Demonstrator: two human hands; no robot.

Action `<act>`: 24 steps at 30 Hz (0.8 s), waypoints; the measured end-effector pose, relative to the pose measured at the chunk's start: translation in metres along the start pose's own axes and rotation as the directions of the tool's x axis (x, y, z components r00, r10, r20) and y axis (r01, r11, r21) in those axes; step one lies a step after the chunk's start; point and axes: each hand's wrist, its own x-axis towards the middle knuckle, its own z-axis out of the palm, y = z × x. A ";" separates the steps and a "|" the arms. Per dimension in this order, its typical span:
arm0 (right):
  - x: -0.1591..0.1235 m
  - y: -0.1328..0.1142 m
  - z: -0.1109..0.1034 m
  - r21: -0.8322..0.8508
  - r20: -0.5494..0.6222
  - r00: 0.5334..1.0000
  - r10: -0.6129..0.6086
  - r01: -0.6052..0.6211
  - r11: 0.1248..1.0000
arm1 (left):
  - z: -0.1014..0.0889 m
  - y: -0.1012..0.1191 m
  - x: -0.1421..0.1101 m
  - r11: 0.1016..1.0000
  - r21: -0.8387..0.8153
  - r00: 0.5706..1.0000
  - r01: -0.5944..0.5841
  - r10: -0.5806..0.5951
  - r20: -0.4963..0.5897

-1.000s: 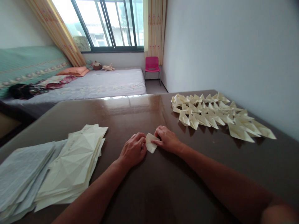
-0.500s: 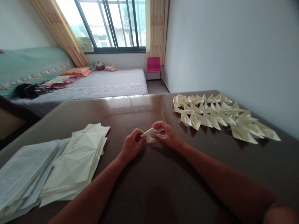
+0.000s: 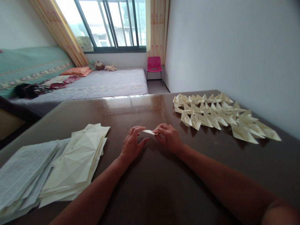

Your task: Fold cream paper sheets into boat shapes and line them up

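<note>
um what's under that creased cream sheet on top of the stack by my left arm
More cream sheets: their edges jut out beneath the creased sheet on its right and near sides. Their covered parts and exact number can't be seen.

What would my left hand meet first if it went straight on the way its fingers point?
Most likely the small folded paper, then your right hand at its far end; whether your left hand touches the paper is unclear.
</note>
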 end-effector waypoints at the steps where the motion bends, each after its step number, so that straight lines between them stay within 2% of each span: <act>1: 0.000 0.000 -0.003 -0.117 0.027 0.999 -0.044 0.047 0.992 | -0.002 0.002 0.000 0.992 0.108 0.998 -0.064 0.065 -0.013; 3: -0.001 0.001 -0.006 -0.278 0.115 0.988 -0.106 0.134 0.951 | -0.005 0.004 -0.001 0.954 0.244 0.984 -0.177 0.171 0.045; 5: 0.000 0.003 -0.007 -0.336 0.217 0.965 -0.147 0.216 0.917 | -0.007 0.005 -0.002 0.926 0.272 0.961 -0.261 0.222 0.165; 7: 0.001 0.006 -0.007 -0.317 0.313 0.933 -0.175 0.276 0.907 | -0.007 0.003 -0.002 0.922 0.248 0.935 -0.299 0.231 0.270; 9: 0.003 0.011 -0.009 -0.232 0.371 0.910 -0.186 0.285 0.930 | -0.008 -0.001 -0.002 0.928 0.218 0.921 -0.302 0.225 0.317; 13: 0.006 0.022 -0.017 -0.004 0.388 0.908 -0.160 0.175 0.985 | -0.010 -0.007 0.002 0.947 0.158 0.914 -0.281 0.214 0.345; 16: 0.007 0.027 -0.018 0.067 0.375 0.923 -0.091 0.071 0.995 | -0.009 -0.010 0.005 0.965 0.154 0.929 -0.214 0.152 0.336; 21: 0.005 0.024 -0.005 0.006 0.337 0.931 0.137 -0.147 0.989 | 0.000 -0.012 0.007 0.969 0.240 0.971 -0.058 -0.001 0.238; 24: 0.004 0.018 0.000 -0.081 0.300 0.922 0.246 -0.232 0.969 | 0.003 -0.011 0.008 0.957 0.288 0.977 -0.032 -0.031 0.213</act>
